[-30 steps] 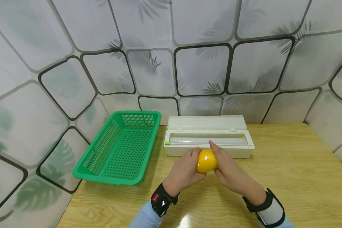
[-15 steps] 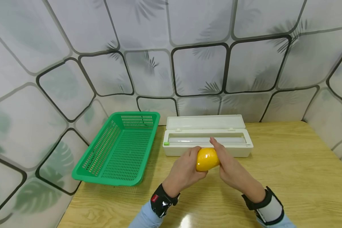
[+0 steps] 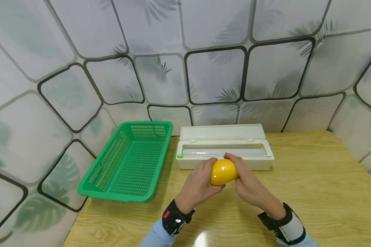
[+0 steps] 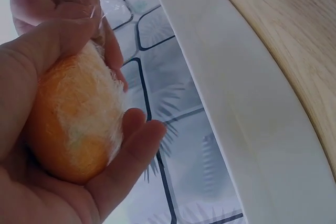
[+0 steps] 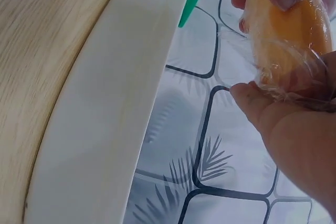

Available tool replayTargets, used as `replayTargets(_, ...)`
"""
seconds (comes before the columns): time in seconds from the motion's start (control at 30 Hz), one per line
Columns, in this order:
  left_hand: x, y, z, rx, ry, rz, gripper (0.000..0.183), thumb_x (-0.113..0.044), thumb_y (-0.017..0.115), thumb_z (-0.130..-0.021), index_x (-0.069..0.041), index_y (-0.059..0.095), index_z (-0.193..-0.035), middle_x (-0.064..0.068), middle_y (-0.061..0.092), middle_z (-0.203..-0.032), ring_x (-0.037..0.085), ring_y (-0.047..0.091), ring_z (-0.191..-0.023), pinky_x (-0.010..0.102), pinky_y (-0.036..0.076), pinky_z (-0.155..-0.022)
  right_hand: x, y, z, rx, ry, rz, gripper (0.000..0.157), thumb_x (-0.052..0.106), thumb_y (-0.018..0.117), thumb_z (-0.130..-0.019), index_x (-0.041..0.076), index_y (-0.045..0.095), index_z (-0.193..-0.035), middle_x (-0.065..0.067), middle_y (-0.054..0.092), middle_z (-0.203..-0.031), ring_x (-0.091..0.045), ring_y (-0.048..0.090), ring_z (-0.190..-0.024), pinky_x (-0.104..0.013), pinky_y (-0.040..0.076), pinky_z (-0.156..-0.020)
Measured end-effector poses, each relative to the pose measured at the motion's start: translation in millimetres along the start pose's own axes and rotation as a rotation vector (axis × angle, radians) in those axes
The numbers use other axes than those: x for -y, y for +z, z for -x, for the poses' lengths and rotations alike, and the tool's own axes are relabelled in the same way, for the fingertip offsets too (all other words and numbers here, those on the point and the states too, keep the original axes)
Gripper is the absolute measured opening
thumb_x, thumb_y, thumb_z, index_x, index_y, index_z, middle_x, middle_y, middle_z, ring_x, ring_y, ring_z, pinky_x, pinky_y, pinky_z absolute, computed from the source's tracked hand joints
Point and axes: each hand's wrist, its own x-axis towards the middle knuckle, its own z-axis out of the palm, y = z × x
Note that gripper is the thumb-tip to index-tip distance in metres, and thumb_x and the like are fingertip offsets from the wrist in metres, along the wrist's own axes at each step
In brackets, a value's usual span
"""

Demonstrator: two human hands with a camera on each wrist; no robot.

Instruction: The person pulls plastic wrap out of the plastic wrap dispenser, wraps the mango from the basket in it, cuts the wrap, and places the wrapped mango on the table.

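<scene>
A yellow-orange, oval fruit (image 3: 223, 172), wrapped in clear cling film, is held above the table in front of the cling film dispenser (image 3: 225, 162). My left hand (image 3: 198, 187) grips the fruit from the left, its thumb and fingers curled round it in the left wrist view. On the other side my right hand (image 3: 253, 187) pinches loose cling film (image 5: 299, 74) at the fruit's end. Crinkled film covers the fruit (image 4: 79, 124) in the left wrist view. The right fingertips are partly hidden behind the film and fruit.
A green plastic basket (image 3: 160, 164) stands on the wooden table (image 3: 312, 185) at the left. The white dispenser's lid (image 3: 221, 131) is raised, with a film roll (image 3: 204, 152) inside. A patterned sheet hangs behind the table and at the sides.
The fruit has shifted slightly left in the left hand. The right hand's upper finger or thumb, raised before, has come down near the fruit. Basket and dispenser stay in place.
</scene>
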Motion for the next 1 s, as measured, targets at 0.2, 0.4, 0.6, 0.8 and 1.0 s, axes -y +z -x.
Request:
replayTargets(0.2,-1.2,-1.5,0.5,-0.071,0.032,-0.013,0.074,-0.025,0.088,-0.072,-0.001,0.048,-0.129,0.01,0.065,-0.107,0.017,0.064,-0.088,0.026,0.056,-0.074,6,-4.1,0,0.047,0.125,-0.275,0.076,-0.024,0.035,-0.078,-0.001,0.027,-0.151,-0.023,0.037,-0.149,-0.024,0.045,-0.129,-0.01,0.036,-0.099)
replayTargets(0.4,-6.4,2.1,1.1,-0.155,0.033,-0.071,0.076,-0.027,0.09,-0.069,0.0,0.049,-0.127,0.011,0.064,-0.103,0.018,0.063,-0.085,0.026,0.057,-0.072,10,-1.2,1,-0.036,0.044,-0.615,0.065,-0.016,0.033,-0.082,-0.011,0.024,-0.146,-0.023,0.035,-0.146,-0.009,0.047,-0.122,-0.016,0.042,-0.097)
replayTargets(0.6,-19.9,11.7,2.5,-0.267,-0.022,-0.123,0.079,-0.028,0.091,-0.068,0.001,0.049,-0.128,0.011,0.064,-0.105,0.017,0.063,-0.084,0.026,0.058,-0.074,20,10.4,-1,-0.196,0.02,-0.917,0.039,0.008,0.021,-0.106,-0.008,0.031,-0.14,-0.013,0.04,-0.143,-0.014,0.048,-0.123,-0.021,0.043,-0.103)
replayTargets(0.8,-23.0,11.7,2.2,-0.254,-0.004,-0.112,0.079,-0.03,0.089,-0.069,0.0,0.048,-0.129,0.01,0.063,-0.106,0.016,0.064,-0.085,0.025,0.058,-0.075,15,3.6,-2,-0.21,0.066,-0.957,0.045,0.016,0.015,-0.11,-0.005,0.046,-0.135,-0.01,0.052,-0.137,-0.017,0.053,-0.121,-0.027,0.048,-0.101)
replayTargets(1.0,-16.4,0.7,3.1,-0.052,-0.021,0.007,0.077,-0.036,0.087,-0.072,-0.006,0.049,-0.131,0.009,0.062,-0.115,0.014,0.064,-0.086,0.023,0.056,-0.072,4,-13.6,-3,-0.188,0.005,-0.87,0.049,0.013,0.017,-0.109,-0.004,0.061,-0.123,-0.005,0.065,-0.13,-0.017,0.058,-0.122,-0.026,0.043,-0.104)
